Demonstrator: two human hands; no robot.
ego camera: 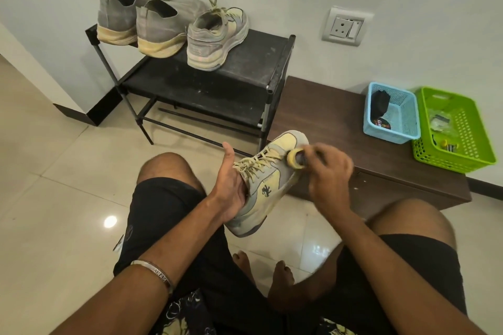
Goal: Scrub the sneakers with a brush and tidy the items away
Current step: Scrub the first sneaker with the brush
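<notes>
A yellow-and-grey laced sneaker [268, 183] is held up between my knees, toe pointing away. My left hand [231, 185] grips it at the collar, fingers inside the opening and thumb raised. My right hand [330, 171] holds a small brush [296, 159] with a yellow head against the sneaker's toe side; hand and brush are blurred. The matching sneaker [217, 37] stands on the black shoe rack [245, 84], heel toward me.
Two grey high-top shoes [141, 24] sit at the rack's left end. A low brown bench [340, 122] on the right carries a blue basket [392, 114] with a dark item and a green basket [454, 130] with small items. A wall socket [347, 25] is above.
</notes>
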